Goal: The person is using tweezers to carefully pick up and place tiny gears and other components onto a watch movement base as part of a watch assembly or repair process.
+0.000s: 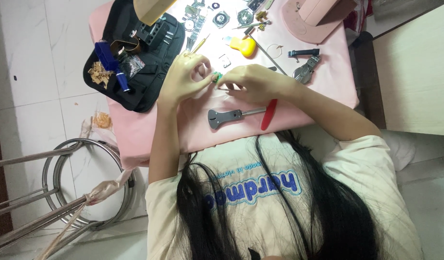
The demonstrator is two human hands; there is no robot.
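Observation:
Both my hands meet over a pink cloth-covered table. My left hand pinches a small green part between thumb and fingertips. My right hand is closed on a thin metal tool whose tip points at the green part. The fingertips of the two hands almost touch around it. Just below the hands a grey metal wrench with a red handle lies flat on the cloth.
A black tool pouch with a blue cylinder lies at the left. A yellow piece, watch cases, a metal band and a pink lamp base sit beyond. A metal stool stands lower left.

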